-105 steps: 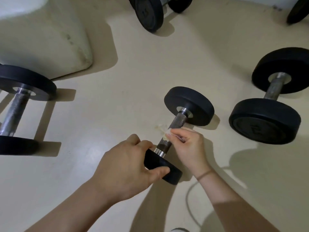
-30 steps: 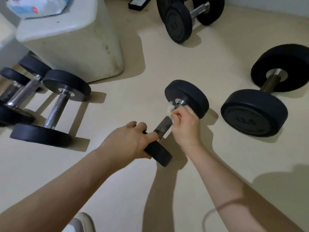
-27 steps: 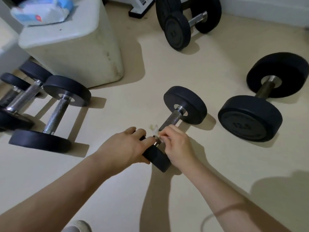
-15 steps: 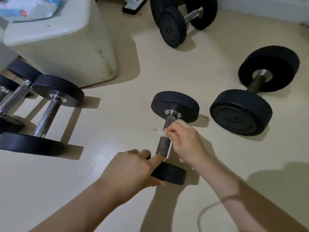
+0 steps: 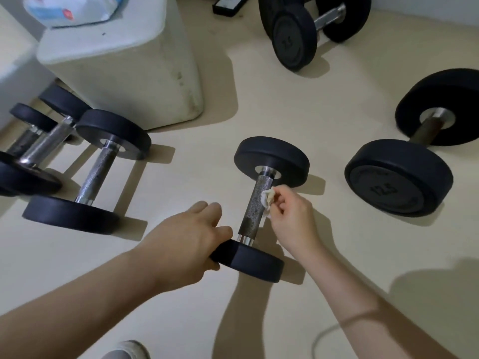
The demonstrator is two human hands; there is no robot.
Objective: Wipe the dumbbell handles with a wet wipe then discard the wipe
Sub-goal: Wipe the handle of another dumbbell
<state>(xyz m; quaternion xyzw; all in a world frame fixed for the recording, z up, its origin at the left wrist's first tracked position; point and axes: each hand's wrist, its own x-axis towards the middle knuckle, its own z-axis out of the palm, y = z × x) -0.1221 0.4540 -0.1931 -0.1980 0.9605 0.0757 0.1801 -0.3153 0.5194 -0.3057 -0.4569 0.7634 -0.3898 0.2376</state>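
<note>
Forearms reach forward and down from the bottom edge. The left hand [image 5: 186, 244] grips the near disc of a small black dumbbell [image 5: 272, 158], its fingers curled over the disc's top rim. The right hand [image 5: 293, 216] sits just right of the bar, thumb and fingertips pinching a crumpled white wet wipe [image 5: 268, 199] that touches the right side of the knurled steel handle [image 5: 254, 211] near its middle.

That dumbbell lies on its side at the centre of the floor, bar running away from the person. The handle looks dark and blotchy, with bright collars at both ends.

The cream smooth floor [image 5: 285, 99] holds a scuffed white rounded block [image 5: 124, 68] at upper left, with a blue-and-white plastic pack [image 5: 70, 9] on top. A large black dumbbell [image 5: 399, 177] marked 12.5 lies well to the right. A mid-sized black dumbbell [image 5: 88, 172] lies to the left, with more dumbbells [image 5: 31, 151] beside it. Another black pair [image 5: 295, 35] stands at the top. A thin white cable [image 5: 321, 338] curves at lower right.
</note>
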